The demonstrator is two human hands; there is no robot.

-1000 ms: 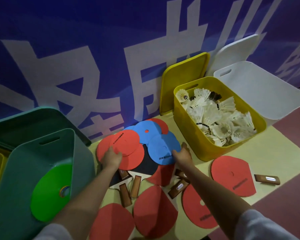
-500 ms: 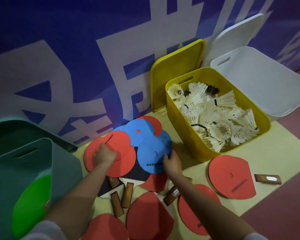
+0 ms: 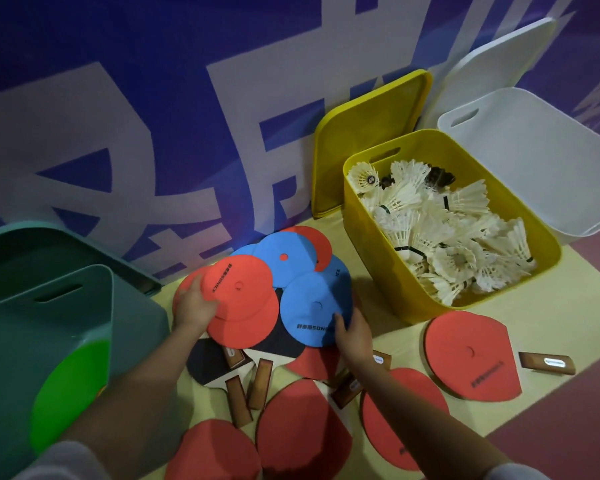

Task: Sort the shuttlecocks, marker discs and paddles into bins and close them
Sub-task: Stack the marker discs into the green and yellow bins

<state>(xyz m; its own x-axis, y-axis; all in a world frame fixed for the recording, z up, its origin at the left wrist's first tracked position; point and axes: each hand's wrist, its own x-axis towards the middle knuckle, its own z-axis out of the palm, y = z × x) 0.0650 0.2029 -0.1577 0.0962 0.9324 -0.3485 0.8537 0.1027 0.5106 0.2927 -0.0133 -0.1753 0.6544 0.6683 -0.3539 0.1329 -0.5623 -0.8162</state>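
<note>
My left hand (image 3: 194,308) grips the left edge of a pile of red and blue discs (image 3: 274,292), fingers curled over a red disc (image 3: 240,296). My right hand (image 3: 352,332) holds the pile's right side, thumb on top of a blue disc (image 3: 314,308) and fingers beneath its rim. The pile sits on the pale yellow surface (image 3: 568,306) near the blue wall banner (image 3: 153,116), partly covering a black paddle (image 3: 215,362).

Red paddles lie in front of the pile, under and around my forearms; one red paddle (image 3: 471,355) lies apart to the right, and a brown handle (image 3: 546,363) lies just beside it.

The yellow bin (image 3: 368,244) stands open to the right, full of white shuttlecocks (image 3: 440,237), its yellow lid (image 3: 368,133) leaning against the wall behind it. Next to it is an open white bin (image 3: 534,161) with a white lid (image 3: 499,53) propped behind. On my left the green bin (image 3: 49,323) is open and holds a bright green disc (image 3: 73,386); its green lid (image 3: 32,251) leans behind it.
</note>
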